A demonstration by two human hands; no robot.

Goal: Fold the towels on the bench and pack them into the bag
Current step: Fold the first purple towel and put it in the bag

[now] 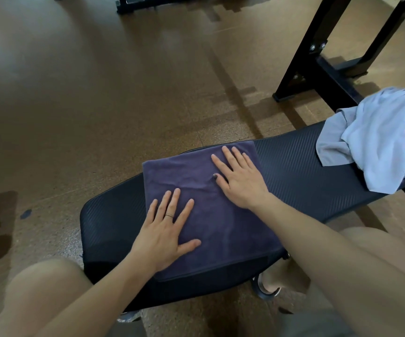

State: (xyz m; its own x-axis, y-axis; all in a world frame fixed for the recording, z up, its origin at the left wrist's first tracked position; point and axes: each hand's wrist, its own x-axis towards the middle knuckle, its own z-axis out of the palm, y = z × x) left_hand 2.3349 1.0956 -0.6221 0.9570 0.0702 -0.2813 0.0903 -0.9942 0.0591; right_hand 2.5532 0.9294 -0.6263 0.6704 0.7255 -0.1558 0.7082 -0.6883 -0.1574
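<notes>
Fingers: straight and spread on both hands, gripping nothing, palms pressed flat on the dark purple towel point(211, 215). Left hand point(166, 233): rests on the towel's left portion, toward the near edge of the bench point(291, 171); a ring on one finger. Right hand point(239, 180): lies on the towel's far right portion, fingertips close to its far edge. Dark purple towel: folded to a rough rectangle, laid flat across the bench's near end, its near edge reaching the padding's near edge and its far corner overhanging the far edge. Bench: black ribbed padding, running away toward the right. Loose towels point(376, 139): a crumpled pale blue-grey heap with a darker purple one partly beneath it, at the bench's far right end, well apart from the hands. Black metal frame point(323, 59): stands on the brown floor point(99, 93) beyond the bench.
</notes>
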